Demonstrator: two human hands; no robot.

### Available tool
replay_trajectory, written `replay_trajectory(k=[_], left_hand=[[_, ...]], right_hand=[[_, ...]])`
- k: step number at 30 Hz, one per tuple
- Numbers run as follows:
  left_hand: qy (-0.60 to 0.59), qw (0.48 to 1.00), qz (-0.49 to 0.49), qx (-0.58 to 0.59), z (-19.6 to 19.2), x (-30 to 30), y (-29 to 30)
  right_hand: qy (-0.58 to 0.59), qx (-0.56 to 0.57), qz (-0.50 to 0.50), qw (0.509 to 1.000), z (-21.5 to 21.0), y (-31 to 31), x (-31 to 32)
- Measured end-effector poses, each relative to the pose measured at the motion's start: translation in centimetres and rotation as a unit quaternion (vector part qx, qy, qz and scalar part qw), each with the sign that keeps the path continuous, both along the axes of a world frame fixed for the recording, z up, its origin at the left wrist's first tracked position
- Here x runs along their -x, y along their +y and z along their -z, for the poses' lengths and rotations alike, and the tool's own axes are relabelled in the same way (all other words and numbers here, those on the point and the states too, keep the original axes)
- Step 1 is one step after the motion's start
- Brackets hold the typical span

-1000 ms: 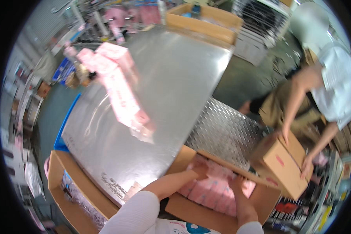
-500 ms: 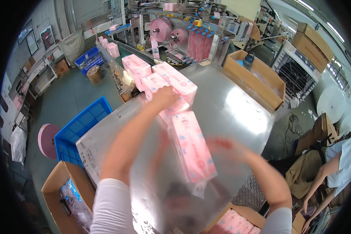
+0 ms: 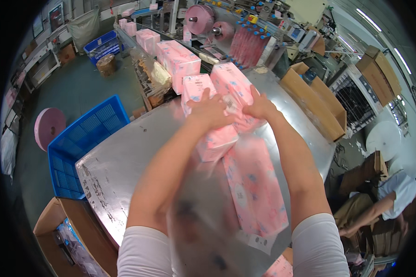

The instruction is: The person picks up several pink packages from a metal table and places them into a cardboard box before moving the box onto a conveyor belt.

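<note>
Two pink printed tissue packs lie side by side at the far part of the metal table. My left hand [image 3: 210, 112] grips the left tissue pack [image 3: 218, 143] from above, fingers spread across its top. On the right tissue pack [image 3: 229, 78], my right hand [image 3: 262, 107] holds the right side, thumb over the top. Nearer to me lies a long pink tissue pack [image 3: 255, 187], its near end by a loose clear film flap; neither hand touches it. Behind my left hand, another tissue pack [image 3: 178, 62] sits at the conveyor's end.
The metal table [image 3: 120, 161] has a blue crate [image 3: 62, 161] and an open carton [image 3: 48, 221] at its left. A long carton [image 3: 309, 104] stands along the right edge. Further tissue packs [image 3: 148, 40] line the conveyor. A co-worker [image 3: 388, 198] is at the lower right.
My right hand has moved from beside the near pack to the far right pack, which has shifted away from the conveyor. My left hand stays on its pack, fingers more spread.
</note>
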State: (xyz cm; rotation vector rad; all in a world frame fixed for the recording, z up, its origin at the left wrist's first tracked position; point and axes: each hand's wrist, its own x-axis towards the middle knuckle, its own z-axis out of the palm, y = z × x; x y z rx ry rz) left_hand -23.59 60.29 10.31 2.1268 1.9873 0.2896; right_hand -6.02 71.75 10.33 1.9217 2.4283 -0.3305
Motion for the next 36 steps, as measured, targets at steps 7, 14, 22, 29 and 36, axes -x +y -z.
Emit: replay_trajectory(k=[7, 14, 22, 29, 36], left_hand=[[0.026, 0.993, 0.063, -0.097, 1.4, 0.1, -13.6], [-0.003, 1.000, -0.010, -0.009, -2.2, -1.8, -34.3], [0.082, 0.982, -0.152, -0.071, -1.3, 3.9, -41.2], [0.052, 0.987, -0.118, -0.095, -0.8, 4.6, -40.0], [0.032, 0.989, -0.127, -0.070, -1.7, 5.9, -40.8]], right_hand=[[-0.034, 0.072, 0.009, 0.997, -0.7, -11.3, -14.3], [0.087, 0.144, -0.126, 0.978, -1.8, -33.0, -12.3], [0.139, -0.180, -0.132, 0.965, -3.8, -19.4, 6.4], [0.090, 0.063, -0.071, 0.991, -0.7, -16.7, 4.5], [0.014, 0.205, -0.317, 0.926, -4.0, -29.3, -3.1]])
